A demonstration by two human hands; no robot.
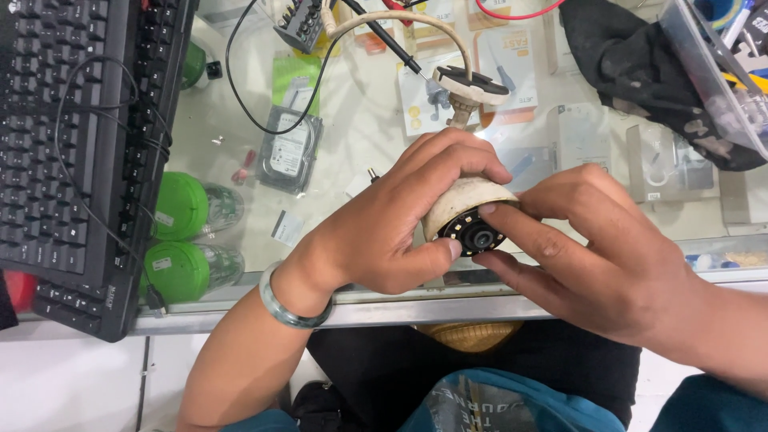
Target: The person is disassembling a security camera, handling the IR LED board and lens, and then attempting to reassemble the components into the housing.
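Working left to right across the glass surface (360,128):

Far left: a black keyboard (72,152) is lying along the surface's left edge with its thin cable looping over the keys, and it is walling off that side.

Under the glass: two green-capped spools (180,240) are sitting on the shelf below, out of my way.

Left hand (376,232): I am wrapping it over the top of the small dome camera (468,214), thumb pressing near the dark lens face, fingers curled closed around the cream shell; a pale green bangle (296,308) is sitting on that wrist.

Camera position: I am holding it lifted just above the near edge of the surface, lens ring tilted toward me.

Right hand (592,256): I am pinching the camera's front rim, forefinger on top and the other fingers narrow beneath it.

Stage: the camera's base plate (470,84) is already lying apart from it, farther back on its beige cable, so I am judging the housing opened and the front section as what remains to be worked.

Behind: a hard drive in a bag (290,150) and packaged goods are showing through the glass.

Right: a dark cloth (640,72) and a clear plastic box (720,72) are crowding the far corner.

Room: the open glass between keyboard and cloth is giving me space; the metal front edge is running right under my wrists.
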